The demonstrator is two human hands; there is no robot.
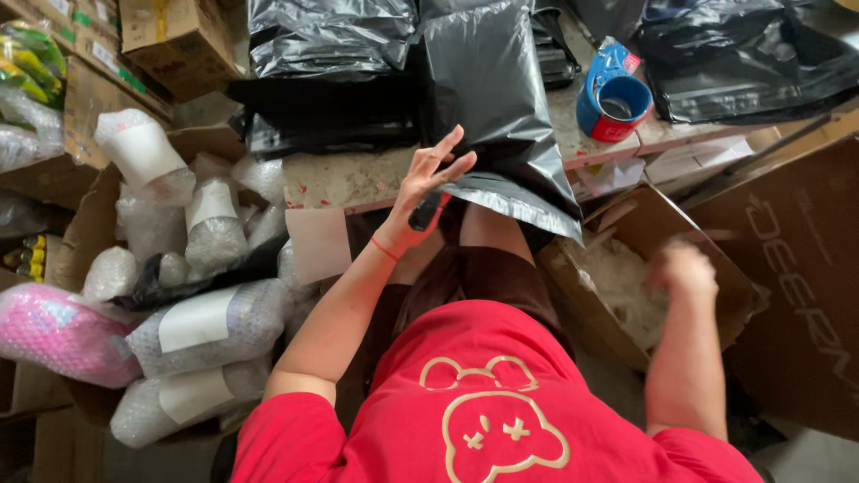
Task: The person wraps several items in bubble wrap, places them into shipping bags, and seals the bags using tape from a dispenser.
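My left hand (431, 183) is raised at the table's front edge with its fingers spread, and the fingertips touch a grey plastic mailer bag (492, 98) that hangs over that edge. A small dark object (427, 212) sits at the base of the palm; what it is stays unclear. A thin red band circles that wrist. My right hand (684, 268) is blurred by motion above an open cardboard box (626, 344) with white filling inside. Its fingers look curled, and the blur hides whether anything is in them.
Bubble-wrapped parcels with white labels (210, 322) and a pink one (54, 331) fill a carton at my left. Black plastic bags (331, 36) are piled on the table, with a blue tape roll (617, 107) farther right. Large cardboard (796, 286) stands at right.
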